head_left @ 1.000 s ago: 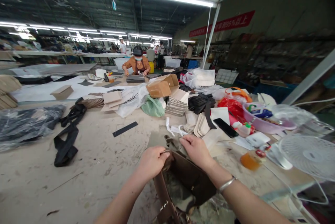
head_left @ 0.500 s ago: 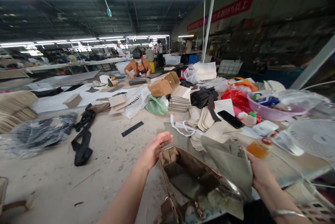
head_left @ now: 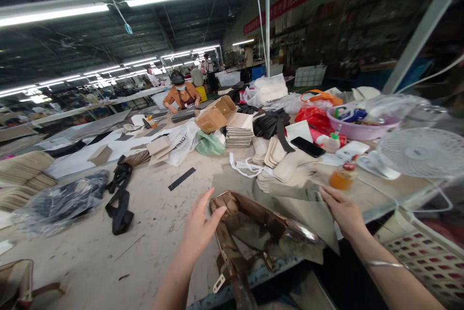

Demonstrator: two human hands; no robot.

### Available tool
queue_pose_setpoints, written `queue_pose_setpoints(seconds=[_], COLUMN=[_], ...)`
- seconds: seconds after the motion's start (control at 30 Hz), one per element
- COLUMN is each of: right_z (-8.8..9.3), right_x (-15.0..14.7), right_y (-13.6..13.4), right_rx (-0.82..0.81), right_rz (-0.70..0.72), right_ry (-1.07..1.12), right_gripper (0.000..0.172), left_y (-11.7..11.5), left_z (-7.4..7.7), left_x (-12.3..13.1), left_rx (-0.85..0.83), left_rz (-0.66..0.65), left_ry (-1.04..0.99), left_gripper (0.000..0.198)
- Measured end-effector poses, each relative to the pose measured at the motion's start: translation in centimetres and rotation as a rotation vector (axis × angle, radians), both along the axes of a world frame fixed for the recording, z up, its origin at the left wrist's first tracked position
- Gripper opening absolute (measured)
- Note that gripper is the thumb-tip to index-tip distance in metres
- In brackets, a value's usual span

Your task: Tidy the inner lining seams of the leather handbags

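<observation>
A brown handbag (head_left: 250, 199) lies with its mouth open at the table's front edge, a small metal buckle on its near strap. Grey-green lining fabric (head_left: 308, 211) spills out over its right side. My right hand (head_left: 342, 211) pinches the outer edge of this fabric. At the bag's left rim is my left hand (head_left: 201, 223), thumb and fingers spread, the thumb close to the rim; whether it touches is unclear. Part of a second brown bag (head_left: 21, 276) shows at the lower left.
Beyond the bag lie beige panels (head_left: 277, 153), a black phone (head_left: 308, 147) and a cardboard box (head_left: 215, 114). On the right are an orange jar (head_left: 342, 177), a white fan (head_left: 416, 150) and a plastic basket (head_left: 424, 257). A co-worker (head_left: 183, 95) sits across the table.
The view has tilted and shifted. My left hand has turned, its thumb now apart from the fingers by the rim. My right hand still holds the lining, spread out to the right.
</observation>
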State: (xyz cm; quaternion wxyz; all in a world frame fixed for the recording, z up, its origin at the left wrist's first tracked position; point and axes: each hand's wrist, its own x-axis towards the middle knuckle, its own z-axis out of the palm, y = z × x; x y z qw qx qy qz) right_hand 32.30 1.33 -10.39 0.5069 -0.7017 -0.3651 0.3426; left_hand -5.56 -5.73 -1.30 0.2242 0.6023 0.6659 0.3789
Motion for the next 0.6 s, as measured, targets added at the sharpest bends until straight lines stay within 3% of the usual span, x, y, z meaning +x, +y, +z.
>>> queue_pose_setpoints(seconds=[0.13,0.23,0.47,0.6], right_z=[0.9,1.3,2.8,3.8], right_x=[-1.0,-1.1,0.8,2.0], right_y=[1.0,1.3,-0.3,-1.1], right_rx=[0.094,0.14,0.048,-0.002], right_rz=[0.005,0.032,0.287,0.436], right_ry=[0.253,0.419,0.63,0.67], right_gripper=[0.035,0.027,0.018,0.031], left_y=[3.3,5.3,6.6,7.1], left_z=[2.4,2.7,1.9,1.7], left_x=[1.5,2.1,1.6,1.2], left_rx=[-0.094,-0.168,-0.217,-0.222], left_rz=[-0.27,-0.395,-0.295,-0.139], left_ry=[0.242,0.276,0.306,0.269], left_gripper=[0.05,0.035,0.024,0.022])
